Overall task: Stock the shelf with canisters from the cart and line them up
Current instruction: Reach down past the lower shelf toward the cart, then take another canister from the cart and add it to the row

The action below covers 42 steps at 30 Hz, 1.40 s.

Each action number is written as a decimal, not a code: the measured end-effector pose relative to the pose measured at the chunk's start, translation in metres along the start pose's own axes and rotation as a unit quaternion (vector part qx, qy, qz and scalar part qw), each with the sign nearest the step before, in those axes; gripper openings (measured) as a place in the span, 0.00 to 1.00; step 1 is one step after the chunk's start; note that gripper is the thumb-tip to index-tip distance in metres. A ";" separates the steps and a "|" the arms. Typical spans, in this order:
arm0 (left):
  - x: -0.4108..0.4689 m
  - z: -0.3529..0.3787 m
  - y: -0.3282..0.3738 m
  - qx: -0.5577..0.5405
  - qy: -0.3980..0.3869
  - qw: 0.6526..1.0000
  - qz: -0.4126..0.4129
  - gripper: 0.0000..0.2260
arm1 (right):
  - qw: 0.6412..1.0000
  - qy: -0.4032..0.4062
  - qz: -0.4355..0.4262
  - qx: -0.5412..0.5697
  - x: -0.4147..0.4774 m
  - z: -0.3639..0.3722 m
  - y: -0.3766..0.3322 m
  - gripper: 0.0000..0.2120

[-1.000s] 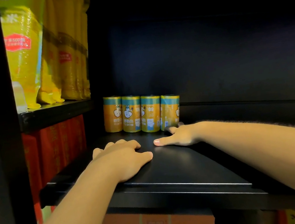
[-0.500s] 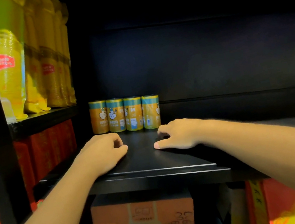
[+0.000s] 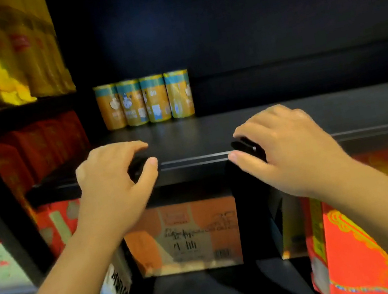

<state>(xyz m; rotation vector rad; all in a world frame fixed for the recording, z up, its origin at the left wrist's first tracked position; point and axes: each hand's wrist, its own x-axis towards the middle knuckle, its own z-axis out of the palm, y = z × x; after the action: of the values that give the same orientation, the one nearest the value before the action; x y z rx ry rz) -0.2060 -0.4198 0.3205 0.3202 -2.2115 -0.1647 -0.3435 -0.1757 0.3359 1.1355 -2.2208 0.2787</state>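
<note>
Head view looks down across a black shelf (image 3: pixel 273 119) where four canisters (image 3: pixel 144 101) stand upright at the far left, pushed back against the dark rear wall and touching side to side with their orange-and-teal labels facing out. Packing them tight into that corner reads as the start of a row, leaving the long bare run of shelf to their right for more. Left hand (image 3: pixel 113 179) and right hand (image 3: pixel 286 148) sit well apart at the near edge of the shelf, both palm down with fingers loosely curled and thumbs pointing inward towards each other. Neither has hold of a canister or anything else, and dark shadow under the fingers hides whether the tips touch the shelf lip or hang just above it. Placed there, nearer than the row and apart from it, the hands look finished with these four, so my guess is that the next move is a trip to the cart, which is out of sight. Below the shelf, between the hands, an orange cardboard box (image 3: pixel 183 237) with printed characters and a barcode faces out, closed on the side that shows, so its contents cannot be told. Yellow bags (image 3: pixel 2 51) stand packed on an upper shelf (image 3: pixel 21 112) at far left, with red packs (image 3: pixel 37 148) on the level under them, and red patterned packaging (image 3: pixel 361 247) fills the near right; blur keeps their print unreadable
</note>
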 end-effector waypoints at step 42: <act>-0.508 -0.033 0.045 0.147 -0.292 0.815 -0.478 0.22 | 0.767 -0.430 -0.281 0.386 -0.319 0.219 -0.179 0.25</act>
<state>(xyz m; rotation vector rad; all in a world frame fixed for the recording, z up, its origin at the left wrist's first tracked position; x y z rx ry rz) 0.1112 -0.2314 -0.0330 1.7545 -2.4437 -0.5167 -0.1578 -0.1719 -0.0477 2.7751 -2.3428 0.5057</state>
